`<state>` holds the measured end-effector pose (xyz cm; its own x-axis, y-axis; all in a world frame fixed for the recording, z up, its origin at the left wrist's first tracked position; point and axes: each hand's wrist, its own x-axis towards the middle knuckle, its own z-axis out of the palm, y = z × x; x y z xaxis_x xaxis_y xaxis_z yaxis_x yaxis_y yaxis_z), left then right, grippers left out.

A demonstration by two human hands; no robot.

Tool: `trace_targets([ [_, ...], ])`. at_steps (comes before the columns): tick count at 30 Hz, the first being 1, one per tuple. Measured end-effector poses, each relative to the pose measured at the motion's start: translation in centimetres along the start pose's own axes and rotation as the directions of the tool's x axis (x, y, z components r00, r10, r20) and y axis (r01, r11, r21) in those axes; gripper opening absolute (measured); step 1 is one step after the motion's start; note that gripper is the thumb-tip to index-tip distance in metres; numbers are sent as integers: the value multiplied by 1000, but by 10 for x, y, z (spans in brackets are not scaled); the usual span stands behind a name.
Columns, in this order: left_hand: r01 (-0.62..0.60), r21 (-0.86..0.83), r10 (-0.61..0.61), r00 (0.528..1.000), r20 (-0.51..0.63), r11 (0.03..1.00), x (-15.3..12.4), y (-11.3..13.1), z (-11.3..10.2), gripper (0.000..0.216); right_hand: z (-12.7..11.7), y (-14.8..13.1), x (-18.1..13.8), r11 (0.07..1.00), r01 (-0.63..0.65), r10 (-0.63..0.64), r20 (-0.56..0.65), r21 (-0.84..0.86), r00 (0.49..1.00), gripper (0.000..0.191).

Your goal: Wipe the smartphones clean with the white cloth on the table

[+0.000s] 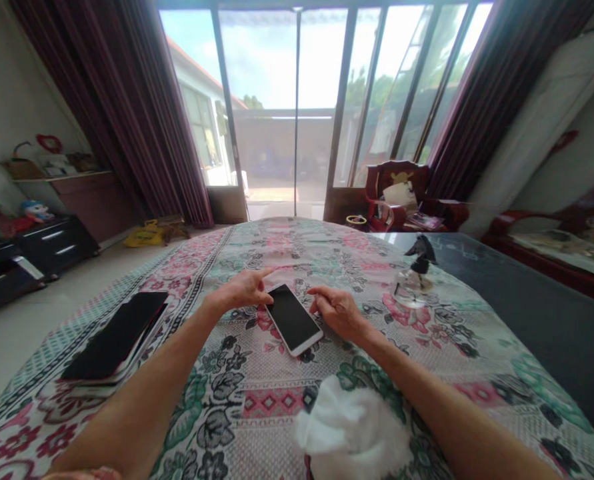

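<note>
A white-framed smartphone (295,320) with a dark screen lies face up and slanted on the patterned tablecloth (271,373). At its upper left edge is my left hand (244,288), index finger stretched out past the phone's top and thumb at the frame. My left hand grips nothing. Just right of the phone, my right hand (335,308) hovers or rests with its index finger extended toward the phone and the other fingers loosely bent. I see nothing in it, and it looks apart from the phone. White crumpled tissue or cloth (351,430) lies in front, between my forearms.
Left of my left forearm lies a stack of flat items with a black cover (119,333) on top. A clear glass ornament with a black horse head (421,257) stands at the right. Beyond are a dark side table (477,273), a wooden chair (399,200) and glass doors (297,133).
</note>
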<state>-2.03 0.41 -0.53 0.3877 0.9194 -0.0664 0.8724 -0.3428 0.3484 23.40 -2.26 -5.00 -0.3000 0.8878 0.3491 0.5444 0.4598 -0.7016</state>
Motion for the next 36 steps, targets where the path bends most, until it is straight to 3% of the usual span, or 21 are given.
trace_targets([
  [3, 22, -81, -23, 1000, -15, 996, 1, -1, -2, 80, -1, 1, 0, 999, -5, 3, -35, -42, 999, 34],
  [8, 237, -372, -153, 958, 241, 897, -3, 5, -3, 87, 5, -1, -4, 998, 21, -22, -16, -59, 1000, 33],
  [10, 260, -473, -155, 956, 249, 842, -1, 8, 4, 80, 10, -2, -6, 997, 56, -59, -50, -53, 997, 31],
  [14, 253, -611, -202, 967, 152, 750, 4, 12, 18, 62, 17, 2, -9, 997, 73, -73, -131, -7, 989, 29],
  [19, 298, -749, -285, 947, 151, 592, 1, 7, 27, 46, 19, 6, -7, 1000, 6, -4, -195, 9, 981, 31],
  [23, 264, -830, -342, 935, 94, 492, -8, 8, 33, 30, 20, 6, -7, 1000, 9, -13, -204, -19, 979, 31],
  [26, 221, -845, -380, 925, 23, 487, -15, 14, 40, 25, 21, 5, -8, 1000, 20, -23, -189, -19, 982, 30],
  [30, 173, -832, -438, 894, -92, 527, -20, 22, 50, 35, 21, 5, -8, 1000, 23, -22, -184, 0, 983, 29],
  [36, 68, -778, -407, 878, -250, 625, -19, 26, 67, 51, 20, 5, -11, 999, 18, -11, -191, 39, 982, 29],
])
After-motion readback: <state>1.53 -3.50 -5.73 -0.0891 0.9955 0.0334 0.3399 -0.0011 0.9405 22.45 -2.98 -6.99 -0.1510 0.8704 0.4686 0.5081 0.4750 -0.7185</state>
